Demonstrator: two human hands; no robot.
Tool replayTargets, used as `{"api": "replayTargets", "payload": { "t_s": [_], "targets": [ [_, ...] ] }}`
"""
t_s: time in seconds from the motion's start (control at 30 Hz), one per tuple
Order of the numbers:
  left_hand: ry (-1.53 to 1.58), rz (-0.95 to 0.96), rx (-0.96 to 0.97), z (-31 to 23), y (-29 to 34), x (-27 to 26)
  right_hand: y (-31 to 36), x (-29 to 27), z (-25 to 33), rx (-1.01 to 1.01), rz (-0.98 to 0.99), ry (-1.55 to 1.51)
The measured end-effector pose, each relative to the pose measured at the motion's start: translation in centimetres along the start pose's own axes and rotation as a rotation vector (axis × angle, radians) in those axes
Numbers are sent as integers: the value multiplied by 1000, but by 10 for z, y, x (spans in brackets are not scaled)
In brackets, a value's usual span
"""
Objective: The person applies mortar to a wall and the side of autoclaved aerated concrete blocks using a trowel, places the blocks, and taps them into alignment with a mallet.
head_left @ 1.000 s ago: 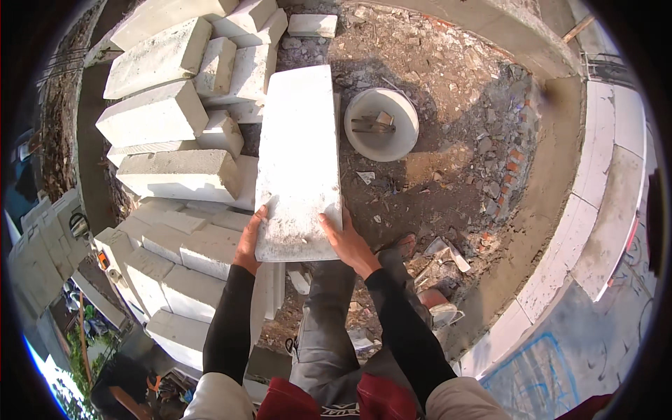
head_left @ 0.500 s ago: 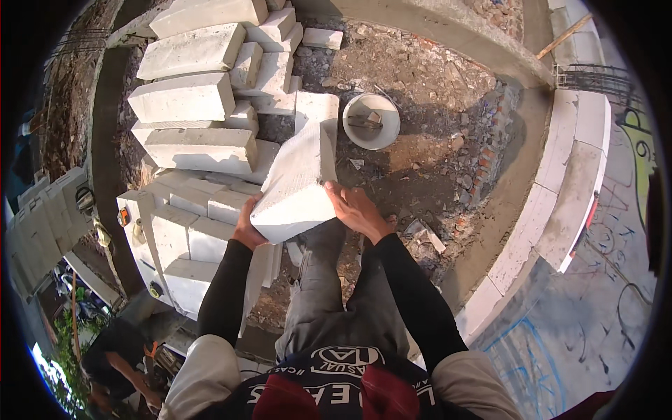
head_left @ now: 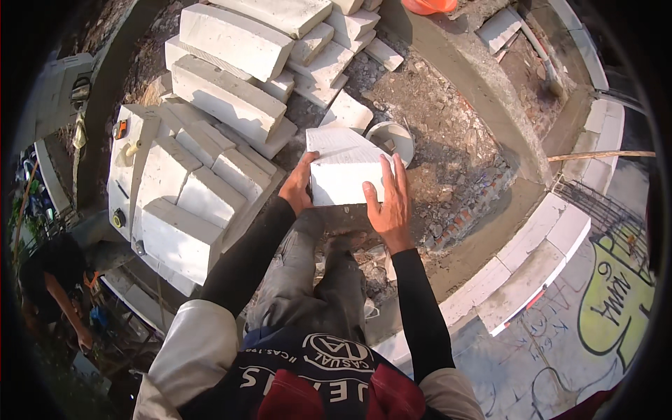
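Observation:
Between my two hands I hold a white building block (head_left: pixel 348 180), its pale face turned toward me and its ridged upper surface tapering away. My left hand (head_left: pixel 299 185) is closed on the block's left end, fingers partly hidden behind it. At the right end my right hand (head_left: pixel 392 204) presses against it, with the thumb on the near face and the fingers stretched upward. Just beyond the block stands a whitish bucket (head_left: pixel 406 142), partly covered by the block and my fingers. Another white block (head_left: pixel 346 112) lies on the ground behind it.
Large white blocks (head_left: pixel 234 38) are piled at the far left, with a lower stack (head_left: pixel 183 227) nearer. A tape measure (head_left: pixel 119 218) rests on that stack. Right, a low block wall (head_left: pixel 521 241) curves past rubble (head_left: pixel 448 133). Another person (head_left: pixel 59 280) is at lower left.
The view has swung to the right. The block has turned from a slant to lie more squarely across in front of me, and my right hand's fingers now point up along its end.

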State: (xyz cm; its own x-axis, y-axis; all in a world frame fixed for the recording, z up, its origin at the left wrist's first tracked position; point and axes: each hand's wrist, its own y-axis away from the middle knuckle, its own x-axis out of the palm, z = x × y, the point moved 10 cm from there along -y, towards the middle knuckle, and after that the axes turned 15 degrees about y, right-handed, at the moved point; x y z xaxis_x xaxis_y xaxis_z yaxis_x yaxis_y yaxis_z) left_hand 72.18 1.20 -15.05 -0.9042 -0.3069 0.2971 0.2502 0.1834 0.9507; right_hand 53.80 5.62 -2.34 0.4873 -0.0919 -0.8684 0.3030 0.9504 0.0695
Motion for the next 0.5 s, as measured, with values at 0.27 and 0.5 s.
{"api": "replayTargets", "payload": {
  "t_s": [0.27, 0.5],
  "targets": [
    [-22, -64, 109, 79, -48, 28, 24, 18, -126, 326, 161, 9],
    [-79, 219, 4, 96, -47, 56, 77, 84, -217, 1036, 674, -1484]
  ]
}}
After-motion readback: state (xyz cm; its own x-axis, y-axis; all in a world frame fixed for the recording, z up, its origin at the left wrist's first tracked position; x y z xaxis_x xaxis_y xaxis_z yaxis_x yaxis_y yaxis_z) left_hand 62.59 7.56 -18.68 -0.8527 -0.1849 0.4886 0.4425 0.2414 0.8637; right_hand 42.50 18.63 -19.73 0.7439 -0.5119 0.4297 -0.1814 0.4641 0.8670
